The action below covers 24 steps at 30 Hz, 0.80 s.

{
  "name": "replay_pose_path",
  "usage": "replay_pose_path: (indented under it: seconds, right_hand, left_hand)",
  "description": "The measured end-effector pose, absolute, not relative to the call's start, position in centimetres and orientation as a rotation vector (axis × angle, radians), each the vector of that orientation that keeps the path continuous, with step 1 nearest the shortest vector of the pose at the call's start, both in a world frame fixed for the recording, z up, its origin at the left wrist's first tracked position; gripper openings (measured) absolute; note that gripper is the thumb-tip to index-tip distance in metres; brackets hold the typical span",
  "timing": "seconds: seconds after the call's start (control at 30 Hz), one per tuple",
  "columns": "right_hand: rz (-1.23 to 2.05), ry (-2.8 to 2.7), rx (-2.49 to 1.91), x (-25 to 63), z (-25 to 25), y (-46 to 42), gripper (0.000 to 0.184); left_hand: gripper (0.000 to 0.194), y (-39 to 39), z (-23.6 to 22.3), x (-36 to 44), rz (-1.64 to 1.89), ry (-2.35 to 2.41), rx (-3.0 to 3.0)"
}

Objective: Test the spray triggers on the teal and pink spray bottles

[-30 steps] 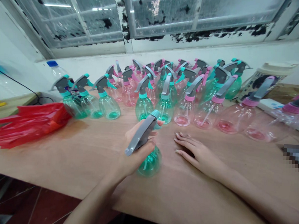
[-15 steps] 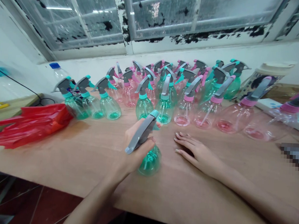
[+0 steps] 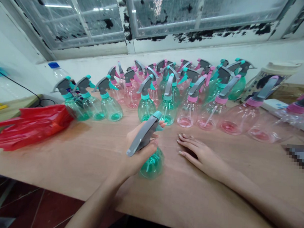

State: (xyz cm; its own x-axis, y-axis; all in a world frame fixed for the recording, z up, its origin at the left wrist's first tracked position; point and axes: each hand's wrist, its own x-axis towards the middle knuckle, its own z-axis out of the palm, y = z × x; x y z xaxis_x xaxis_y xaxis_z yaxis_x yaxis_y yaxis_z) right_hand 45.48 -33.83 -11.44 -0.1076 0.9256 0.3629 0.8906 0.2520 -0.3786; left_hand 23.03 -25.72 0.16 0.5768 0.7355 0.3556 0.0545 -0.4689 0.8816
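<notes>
My left hand (image 3: 137, 150) is wrapped round the neck of a green spray bottle (image 3: 153, 166) with a grey and teal trigger head. The bottle stands on the wooden table (image 3: 87, 172), and its neck is hidden by my fingers. To its right, my right hand (image 3: 198, 152) lies on the tabletop with fingers stretched out and nothing in them. Just beyond my hands stand two green spray bottles, one of them a clear green bottle (image 3: 167, 111), and a row of pink spray bottles (image 3: 185, 115).
A red plastic bag (image 3: 44, 125) lies at the left, near several green spray bottles (image 3: 111, 108). More pink and green bottles crowd toward the wall. At the back right are a printed cup-shaped container (image 3: 271, 74) and a white box (image 3: 274, 106). A blurred-out object (image 3: 301, 157) sits at the right edge.
Fingers of my left hand by the trigger have shifted slightly, straightening a little. The bottle and my right hand stay in place.
</notes>
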Motion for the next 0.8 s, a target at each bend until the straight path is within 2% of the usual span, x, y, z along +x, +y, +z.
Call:
replay_pose_path:
  seconds: [0.8]
  right_hand:
    - [0.098, -2.033, -1.682, 45.46, -11.38, -33.77, 0.044]
  left_hand:
    - [0.036, -25.84, 0.36, 23.03, 0.938, 0.634, 1.917]
